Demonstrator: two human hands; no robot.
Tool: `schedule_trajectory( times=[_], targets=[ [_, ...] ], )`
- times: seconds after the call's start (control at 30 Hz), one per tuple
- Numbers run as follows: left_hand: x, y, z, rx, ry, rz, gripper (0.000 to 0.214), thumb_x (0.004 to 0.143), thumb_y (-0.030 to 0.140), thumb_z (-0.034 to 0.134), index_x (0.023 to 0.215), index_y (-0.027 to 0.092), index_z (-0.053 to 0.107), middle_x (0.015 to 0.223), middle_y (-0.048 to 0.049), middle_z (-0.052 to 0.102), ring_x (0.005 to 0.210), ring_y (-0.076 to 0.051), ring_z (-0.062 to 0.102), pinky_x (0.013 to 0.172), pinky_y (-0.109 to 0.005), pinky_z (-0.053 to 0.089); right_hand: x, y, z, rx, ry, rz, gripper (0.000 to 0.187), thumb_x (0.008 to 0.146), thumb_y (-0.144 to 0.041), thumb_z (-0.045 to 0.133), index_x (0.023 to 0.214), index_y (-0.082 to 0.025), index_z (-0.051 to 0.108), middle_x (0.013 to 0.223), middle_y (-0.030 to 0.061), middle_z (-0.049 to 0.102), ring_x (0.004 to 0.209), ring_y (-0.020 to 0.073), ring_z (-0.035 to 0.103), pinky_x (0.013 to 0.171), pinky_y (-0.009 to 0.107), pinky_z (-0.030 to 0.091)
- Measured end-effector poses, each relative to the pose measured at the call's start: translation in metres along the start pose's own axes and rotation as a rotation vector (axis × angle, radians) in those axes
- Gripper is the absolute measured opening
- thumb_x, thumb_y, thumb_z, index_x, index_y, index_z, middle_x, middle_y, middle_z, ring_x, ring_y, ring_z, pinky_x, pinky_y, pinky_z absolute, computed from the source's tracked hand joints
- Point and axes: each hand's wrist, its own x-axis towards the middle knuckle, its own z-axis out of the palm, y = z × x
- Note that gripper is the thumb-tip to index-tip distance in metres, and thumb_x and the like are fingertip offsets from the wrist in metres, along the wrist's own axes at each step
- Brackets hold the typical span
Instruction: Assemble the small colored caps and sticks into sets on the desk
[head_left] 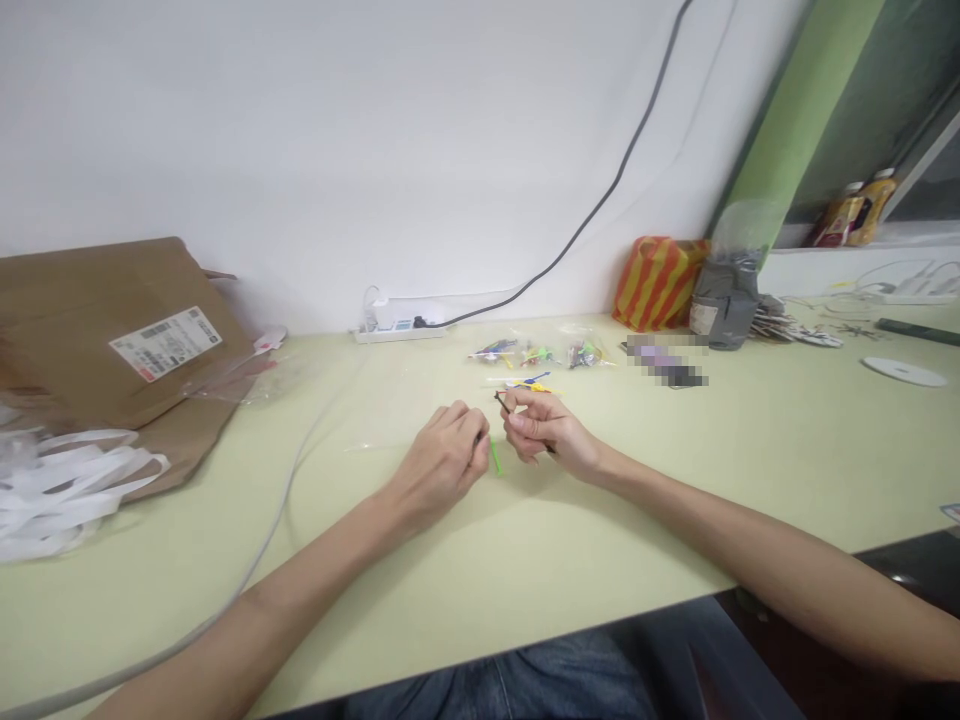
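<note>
My left hand (442, 465) is closed at the middle of the table, and a thin green plastic piece (495, 458) pokes out below its fingertips. What those fingers grip is mostly hidden. Just to the right, my right hand (544, 425) pinches a thin dark rod (501, 400) between thumb and fingers. The two hands nearly touch. Small yellow and blue plastic parts (529, 384) lie just beyond the right hand. Farther back stand several small clear bags of colourful parts (538, 354).
The pale green table (600, 520) ends at a front edge near my lap. A brown cardboard mailer (112, 345) and white plastic strips (60, 490) lie at left. A power strip (397, 333), striped bag (658, 283), grey bag (724, 305) and white disc (904, 372) sit beyond.
</note>
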Motion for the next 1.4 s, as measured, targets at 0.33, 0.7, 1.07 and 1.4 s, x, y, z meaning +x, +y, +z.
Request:
schedule_trajectory(
  times=[0.33,0.7,1.07,1.4],
  targets=[
    [-0.002,-0.016,-0.009,-0.065,0.008,-0.22,0.019,0.1,0.034,0.04,0.09,0.021,0.048,0.088,-0.0031,0.055,0.082,-0.019,0.05,0.077,-0.034,0.042,0.002,0.005,-0.013,-0.833,0.293,0.071,0.015,0.091,-0.03,0.054,0.097,-0.019,0.064,0.056,-0.0038,0.06,0.046,0.0107,0.052,0.055,0.023,0.039],
    [-0.002,-0.017,-0.007,-0.072,-0.044,-0.233,0.02,0.1,0.036,0.043,0.091,0.02,0.051,0.089,-0.0029,0.055,0.083,-0.019,0.051,0.077,-0.034,0.042,0.0,0.003,-0.013,-0.998,0.085,0.025,0.01,0.087,-0.018,0.061,0.082,-0.017,0.069,0.072,0.0005,0.068,0.062,0.0111,0.056,0.06,0.023,0.038],
    [-0.001,-0.016,-0.007,-0.06,-0.052,-0.225,0.022,0.1,0.037,0.042,0.09,0.02,0.052,0.088,-0.0035,0.056,0.081,-0.019,0.051,0.076,-0.035,0.043,0.003,0.011,-0.012,-1.232,0.243,0.101,0.009,0.078,-0.012,0.062,0.071,-0.018,0.06,0.074,0.0024,0.067,0.067,0.0145,0.056,0.062,0.026,0.035],
    [-0.001,-0.016,-0.007,-0.062,-0.065,-0.23,0.022,0.1,0.038,0.042,0.091,0.021,0.052,0.088,-0.0032,0.056,0.081,-0.019,0.052,0.077,-0.035,0.043,0.005,0.016,-0.015,-1.007,0.263,0.103,0.01,0.083,-0.014,0.057,0.075,-0.016,0.062,0.076,0.0027,0.066,0.067,0.0132,0.056,0.062,0.025,0.039]
  ],
)
